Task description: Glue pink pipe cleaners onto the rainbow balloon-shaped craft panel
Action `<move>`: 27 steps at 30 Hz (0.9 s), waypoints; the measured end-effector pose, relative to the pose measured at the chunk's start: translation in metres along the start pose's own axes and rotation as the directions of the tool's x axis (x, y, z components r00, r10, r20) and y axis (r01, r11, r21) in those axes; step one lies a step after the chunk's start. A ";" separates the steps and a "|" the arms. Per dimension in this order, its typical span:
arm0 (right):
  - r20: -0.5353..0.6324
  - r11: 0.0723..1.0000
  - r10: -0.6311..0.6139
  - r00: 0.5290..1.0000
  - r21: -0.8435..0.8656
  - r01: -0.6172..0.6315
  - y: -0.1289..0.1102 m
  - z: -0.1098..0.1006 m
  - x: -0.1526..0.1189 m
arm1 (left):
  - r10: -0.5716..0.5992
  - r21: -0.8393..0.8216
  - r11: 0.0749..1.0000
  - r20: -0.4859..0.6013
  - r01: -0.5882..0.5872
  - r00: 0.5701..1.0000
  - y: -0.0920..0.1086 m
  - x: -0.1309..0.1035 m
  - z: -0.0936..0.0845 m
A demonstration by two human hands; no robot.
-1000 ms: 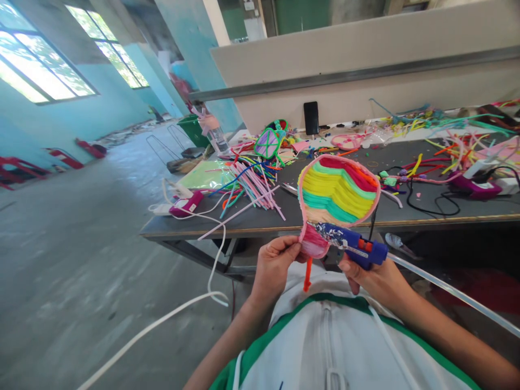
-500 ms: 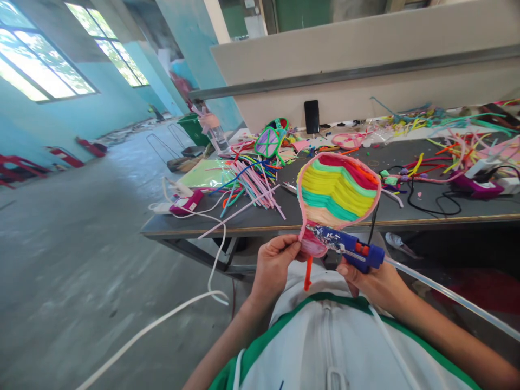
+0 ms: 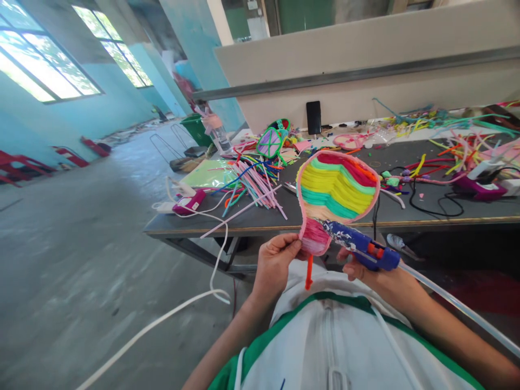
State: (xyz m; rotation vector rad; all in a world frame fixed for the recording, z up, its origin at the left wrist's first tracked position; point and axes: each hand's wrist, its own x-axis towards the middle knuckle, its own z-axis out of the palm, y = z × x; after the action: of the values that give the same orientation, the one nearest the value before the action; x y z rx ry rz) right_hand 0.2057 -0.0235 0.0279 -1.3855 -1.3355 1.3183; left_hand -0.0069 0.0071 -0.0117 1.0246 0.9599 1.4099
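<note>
My left hand (image 3: 278, 264) pinches the lower left edge of a pipe-cleaner hot-air balloon (image 3: 339, 187), striped in red, mint, yellow, teal and peach with a pink border. Its narrow lower part is pink, and an orange pipe cleaner (image 3: 309, 272) hangs below it. In my right hand (image 3: 371, 276) is a blue hot glue gun (image 3: 363, 246), wrapped by the fingers around its handle. The nozzle, smeared with whitish residue, lies over the balloon's narrow pink part; whether it touches is hard to tell. A long clear glue stick (image 3: 459, 306) sticks out of the gun's rear.
A dark table (image 3: 280, 219) carries bundles of pipe cleaners (image 3: 260, 187), a purple power strip (image 3: 189, 202), a second purple power strip (image 3: 479, 187), a bottle (image 3: 219, 135) and an upright phone (image 3: 313, 117). A white cable (image 3: 221, 244) hangs off the table's left end.
The glue gun and my right hand have shifted right and slightly down, uncovering more of the pink lower part. My left hand keeps its pinch at the same place.
</note>
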 end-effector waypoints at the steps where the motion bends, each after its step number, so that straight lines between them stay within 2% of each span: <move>1: -0.016 1.000 0.018 1.000 -0.012 -0.018 -0.002 0.000 -0.001 | -0.002 -0.005 1.000 -0.004 0.002 1.000 0.000 0.000 0.001; 5: -0.041 0.997 0.016 0.999 -0.070 -0.019 -0.003 0.004 -0.001 | -0.010 -0.022 1.000 -0.014 0.009 1.000 0.001 0.001 0.004; 12: -0.013 0.998 -0.051 0.999 -0.046 0.050 -0.002 0.008 -0.001 | -0.007 -0.005 1.000 0.003 0.007 1.000 0.002 -0.001 0.004; 19: -0.031 0.998 0.007 0.999 -0.063 -0.009 0.007 0.008 0.003 | 0.001 -0.011 1.000 -0.003 -0.001 1.000 -0.001 -0.001 0.004; 27: -0.001 0.987 0.040 0.999 -0.154 -0.040 0.001 0.008 0.003 | 0.009 0.017 1.000 -0.005 -0.009 1.000 -0.001 -0.002 0.004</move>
State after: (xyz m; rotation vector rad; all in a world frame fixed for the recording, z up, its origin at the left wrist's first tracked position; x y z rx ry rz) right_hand 0.1978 -0.0216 0.0251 -1.5228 -1.4426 1.2647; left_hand -0.0026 0.0056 -0.0118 1.0395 0.9736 1.4147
